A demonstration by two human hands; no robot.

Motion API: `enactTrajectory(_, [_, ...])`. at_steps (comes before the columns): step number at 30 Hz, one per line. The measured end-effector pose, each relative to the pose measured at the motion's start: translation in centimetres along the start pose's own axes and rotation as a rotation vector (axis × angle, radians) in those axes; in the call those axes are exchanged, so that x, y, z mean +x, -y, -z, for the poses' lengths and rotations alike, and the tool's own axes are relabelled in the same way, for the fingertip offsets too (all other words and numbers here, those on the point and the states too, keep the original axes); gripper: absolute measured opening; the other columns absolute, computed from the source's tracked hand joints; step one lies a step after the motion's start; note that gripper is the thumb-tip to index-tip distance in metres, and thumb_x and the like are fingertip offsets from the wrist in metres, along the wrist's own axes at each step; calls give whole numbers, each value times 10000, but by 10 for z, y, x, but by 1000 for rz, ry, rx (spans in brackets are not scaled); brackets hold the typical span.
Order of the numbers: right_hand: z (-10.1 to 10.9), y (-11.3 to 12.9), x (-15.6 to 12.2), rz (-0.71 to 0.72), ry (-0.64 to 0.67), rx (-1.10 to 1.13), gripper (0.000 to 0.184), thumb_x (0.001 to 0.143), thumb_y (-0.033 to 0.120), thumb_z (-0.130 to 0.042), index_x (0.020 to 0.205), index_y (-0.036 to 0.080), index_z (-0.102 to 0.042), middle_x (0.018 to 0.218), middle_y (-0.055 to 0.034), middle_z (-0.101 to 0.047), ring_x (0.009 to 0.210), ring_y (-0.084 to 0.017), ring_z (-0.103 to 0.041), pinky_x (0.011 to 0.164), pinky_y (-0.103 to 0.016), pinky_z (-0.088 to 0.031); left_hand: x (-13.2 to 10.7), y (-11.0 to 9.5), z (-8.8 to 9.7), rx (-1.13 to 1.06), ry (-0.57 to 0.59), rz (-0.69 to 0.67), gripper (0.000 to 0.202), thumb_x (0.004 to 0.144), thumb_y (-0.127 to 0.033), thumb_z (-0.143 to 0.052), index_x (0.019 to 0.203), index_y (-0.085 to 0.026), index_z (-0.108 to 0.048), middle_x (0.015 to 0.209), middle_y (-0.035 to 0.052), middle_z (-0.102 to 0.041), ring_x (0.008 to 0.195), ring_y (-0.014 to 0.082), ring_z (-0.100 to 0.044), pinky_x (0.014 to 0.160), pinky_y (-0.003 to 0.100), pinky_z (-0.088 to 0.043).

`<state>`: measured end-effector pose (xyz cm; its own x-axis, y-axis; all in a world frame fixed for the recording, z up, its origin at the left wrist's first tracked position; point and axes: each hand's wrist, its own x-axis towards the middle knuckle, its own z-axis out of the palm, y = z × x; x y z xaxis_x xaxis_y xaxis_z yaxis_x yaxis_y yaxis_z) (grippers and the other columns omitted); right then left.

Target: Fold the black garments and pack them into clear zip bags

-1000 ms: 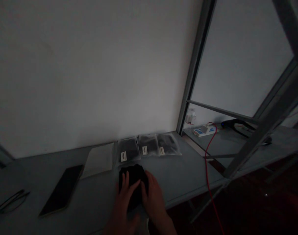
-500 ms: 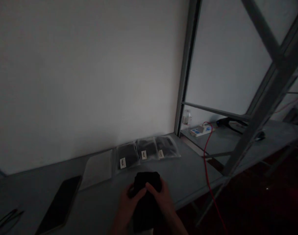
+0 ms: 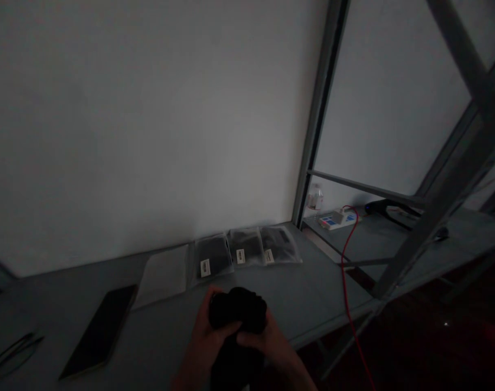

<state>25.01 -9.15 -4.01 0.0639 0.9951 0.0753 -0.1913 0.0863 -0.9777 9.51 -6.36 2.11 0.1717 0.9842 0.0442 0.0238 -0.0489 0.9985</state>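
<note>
The room is dim. My left hand [image 3: 202, 339] and my right hand [image 3: 267, 341] both grip a bunched black cloth [image 3: 237, 312] just above the near part of the grey table [image 3: 312, 288]. The fingers of both hands curl round the cloth's lower part. Beyond the cloth, three clear bags holding dark fabric [image 3: 245, 250] lie in a row against the wall, each with a small white label.
An empty flat clear bag [image 3: 162, 274] lies left of the filled bags. A dark phone [image 3: 99, 331] and a thin cable [image 3: 11, 353] lie at the left. Metal frame posts [image 3: 318, 119] stand at the right, with a red cable [image 3: 347, 282], a power strip [image 3: 335, 219] and a bottle [image 3: 315, 196].
The cloth has gone from lying flat under my hands to being bunched up and lifted between them. My view swung a little right, then back.
</note>
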Motion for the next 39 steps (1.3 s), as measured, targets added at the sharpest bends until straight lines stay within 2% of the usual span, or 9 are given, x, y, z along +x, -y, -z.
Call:
enactTrajectory(3, [-5, 18, 22, 2, -10, -121, 550, 599, 451, -828, 1067, 211, -667, 1049, -68, -713, 998, -296, -657, 887, -447, -523, 21, -6, 4, 75, -67, -74, 452, 589, -272, -717, 989, -244, -509, 839, -30, -625, 816, 187, -630, 762, 307, -505])
enactTrajectory(6, [-15, 46, 67, 123, 52, -147, 360, 597, 379, -827, 892, 204, -717, 875, -19, -732, 860, -259, -673, 833, -414, -537, 56, -13, 22, 214, -147, -240, 590, 653, -356, -668, 1169, -258, -400, 1058, 26, -655, 969, 193, -648, 854, 323, -502])
enactTrajectory(9, [-24, 61, 122, 160, -129, -8, 333, 491, 316, -867, 756, 195, -707, 744, 5, -712, 807, -245, -675, 813, -386, -544, 95, -17, 52, 543, -264, -228, 513, 775, -433, -531, 1211, -237, -345, 1120, 86, -661, 1004, 209, -662, 840, 351, -514])
enactTrajectory(12, [-29, 51, 163, 150, -195, 77, 358, 528, 386, -845, 790, 187, -704, 786, -16, -721, 844, -250, -685, 849, -410, -539, 120, -10, 82, 795, -374, -115, 438, 738, -396, -570, 1100, -175, -462, 1052, 169, -658, 1028, 328, -642, 860, 467, -482])
enactTrajectory(15, [-28, 27, 181, 109, -255, 165, 430, 591, 477, -807, 874, 174, -698, 810, -57, -732, 847, -274, -701, 825, -449, -557, 130, 8, 98, 998, -415, 9, 379, 684, -356, -605, 981, -128, -546, 995, 232, -648, 1021, 420, -623, 842, 521, -456])
enactTrajectory(24, [-11, -1, 195, 17, -339, 279, 469, 657, 469, -789, 1007, 178, -678, 903, -83, -753, 914, -294, -713, 831, -441, -580, 138, 39, 123, 1181, -329, 111, 204, 827, -322, -444, 729, -199, -573, 781, 135, -695, 803, 287, -672, 721, 368, -461])
enactTrajectory(28, [-15, 1, 193, 11, -349, 282, 481, 610, 425, -827, 997, 180, -678, 987, -73, -748, 1028, -295, -679, 923, -437, -541, 135, 36, 117, 1147, -293, -3, 180, 784, -284, -503, 617, -218, -517, 667, 76, -654, 706, 241, -643, 670, 327, -441])
enactTrajectory(34, [-28, 13, 176, 11, -254, 306, 541, 658, 507, -776, 1081, 194, -649, 1044, -94, -737, 1019, -306, -687, 872, -458, -571, 111, 22, 71, 947, -258, -357, 278, 885, -351, -373, 661, -230, -484, 655, 24, -579, 639, 170, -574, 664, 293, -434])
enactTrajectory(39, [-31, 17, 170, 49, -194, 253, 588, 689, 531, -738, 1140, 172, -622, 1100, -116, -719, 996, -299, -696, 855, -455, -578, 98, 23, 44, 778, -259, -504, 230, 872, -343, -351, 750, -235, -513, 713, 33, -608, 656, 164, -586, 645, 281, -453])
